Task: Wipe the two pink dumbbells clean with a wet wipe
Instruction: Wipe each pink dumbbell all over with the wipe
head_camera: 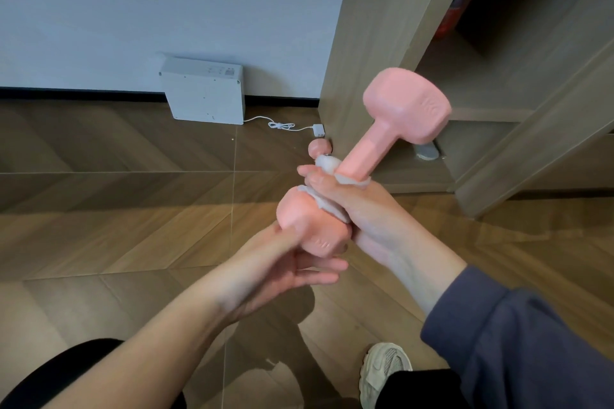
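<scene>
I hold one pink dumbbell [392, 119] tilted in the air, its far head up and to the right. My left hand [282, 262] grips the near head from below, thumb lying across it. My right hand [358, 206] is wrapped round the handle with a white wet wipe [327, 206] between palm and handle; bits of wipe stick out on both sides of the fist. A second pink dumbbell [319, 147] lies on the floor beyond my hands, mostly hidden behind them.
A white flat box [204, 93] leans against the grey wall, its white cable [282, 125] running to an adapter on the wooden floor. A wooden door frame [365, 26] and an open door [538, 129] stand on the right. My shoe [382, 372] is at the bottom.
</scene>
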